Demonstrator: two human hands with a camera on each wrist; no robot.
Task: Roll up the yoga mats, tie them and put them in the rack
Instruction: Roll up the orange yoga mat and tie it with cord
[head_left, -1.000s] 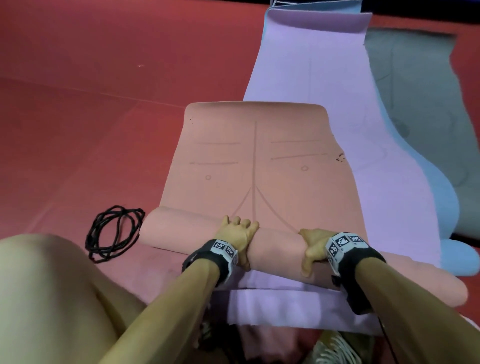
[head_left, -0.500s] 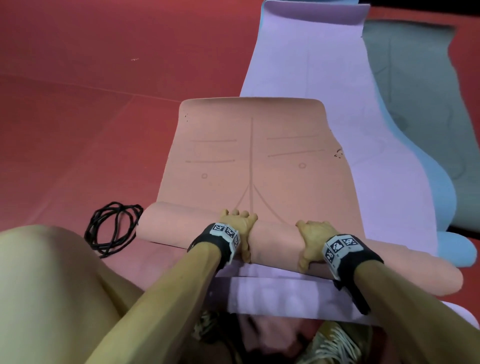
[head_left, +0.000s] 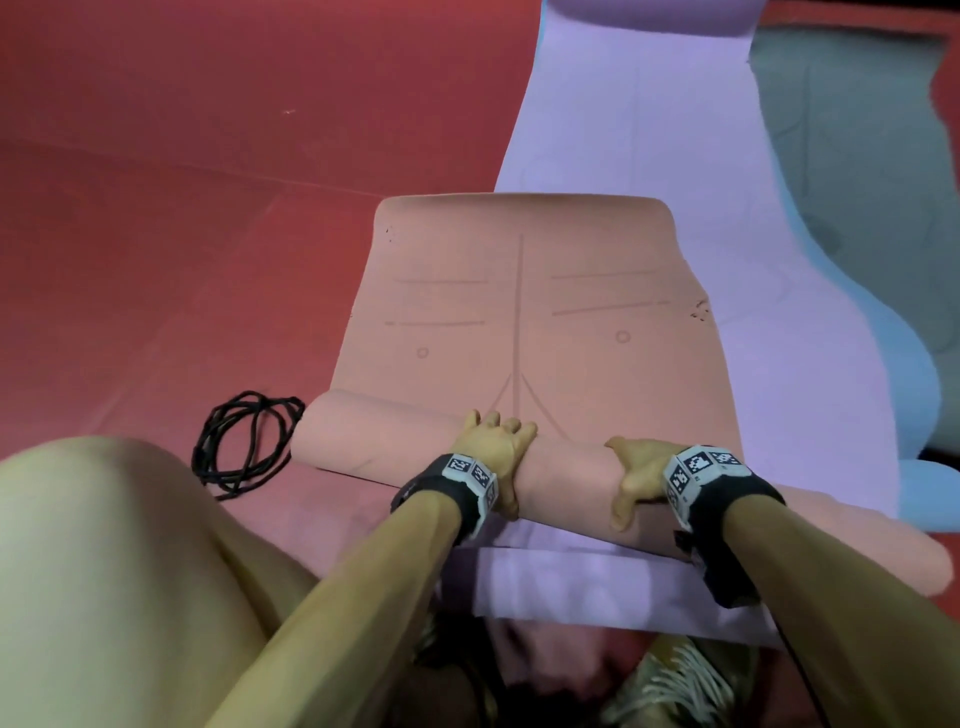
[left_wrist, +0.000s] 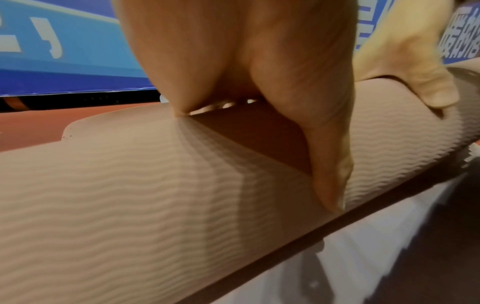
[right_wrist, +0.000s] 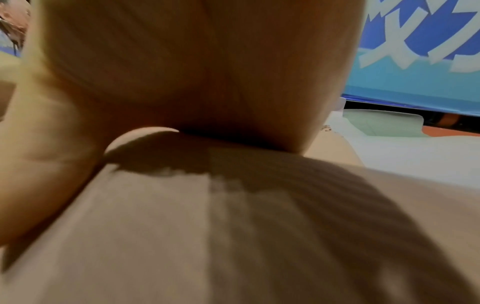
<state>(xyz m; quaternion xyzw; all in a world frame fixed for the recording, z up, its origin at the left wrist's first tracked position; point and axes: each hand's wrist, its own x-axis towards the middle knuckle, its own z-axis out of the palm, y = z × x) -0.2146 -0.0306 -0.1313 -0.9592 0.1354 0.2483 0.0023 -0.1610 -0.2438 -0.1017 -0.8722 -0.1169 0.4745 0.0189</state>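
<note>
Red floor (head_left: 208, 156), left hand (head_left: 493, 447), right hand (head_left: 639, 467) gripping peach mat (head_left: 519, 291) over lilac mat (head_left: 649, 114), black cord (head_left: 248, 402) beside

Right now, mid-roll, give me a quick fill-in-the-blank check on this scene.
1. The left hand and right hand grip the roll of the ___ mat.
2. The black cord lies on the roll's ___ side.
3. The purple mat lies ___ that mat.

Missing: pink; left; under.

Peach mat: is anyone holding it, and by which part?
Yes. The left hand and right hand both grip the peach mat by its rolled-up part, near the roll's middle.
</note>
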